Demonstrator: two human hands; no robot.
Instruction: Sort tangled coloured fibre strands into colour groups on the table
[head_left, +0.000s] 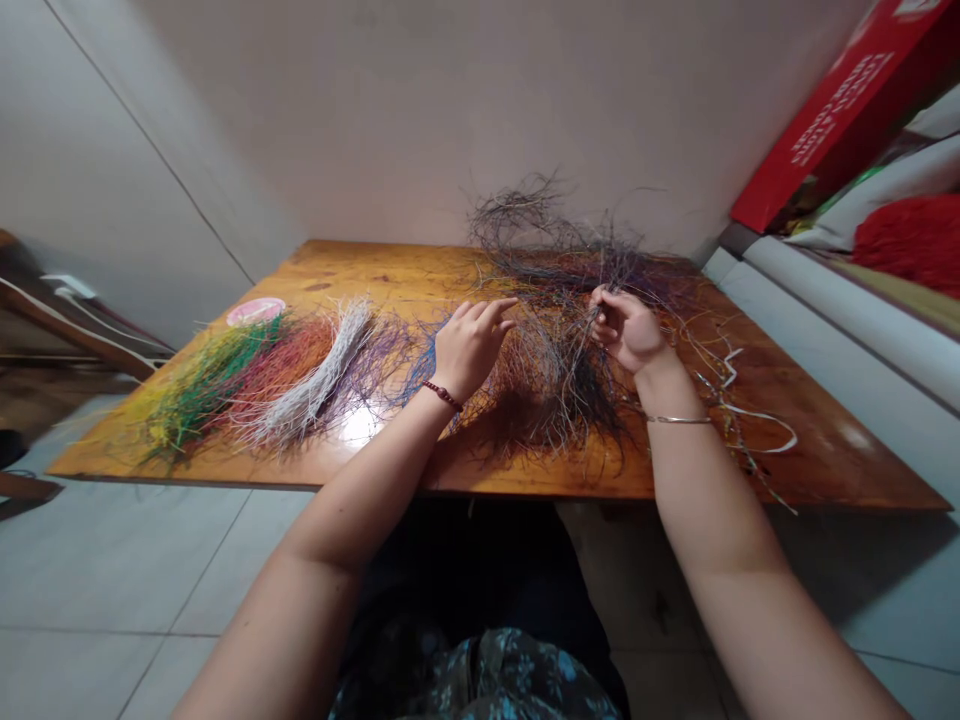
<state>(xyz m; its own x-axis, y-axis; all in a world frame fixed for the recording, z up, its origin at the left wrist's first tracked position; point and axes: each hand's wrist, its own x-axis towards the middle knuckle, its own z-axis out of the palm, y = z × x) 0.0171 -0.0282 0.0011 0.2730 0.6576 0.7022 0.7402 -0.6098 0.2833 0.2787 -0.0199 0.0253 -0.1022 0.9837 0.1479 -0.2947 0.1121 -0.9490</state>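
Note:
My right hand (628,325) is closed around the upper end of a bundle of thin grey and dark wire-like strands (559,365), which fan out below it toward the table's front edge. My left hand (475,345) hovers just left of that bundle, thumb and forefinger apart, with nothing seen between them. Beneath it lie blue strands (424,365). Behind both hands a tangled heap of dark and purple strands (532,235) rises against the wall.
On the wooden table (360,265) lie several coloured bundles at left: yellow-green strands (214,385), red-orange strands (281,370) and a white bundle (322,375). A pink round piece (256,311) sits behind them. Loose white strips (761,412) lie at right, near a red box (832,110).

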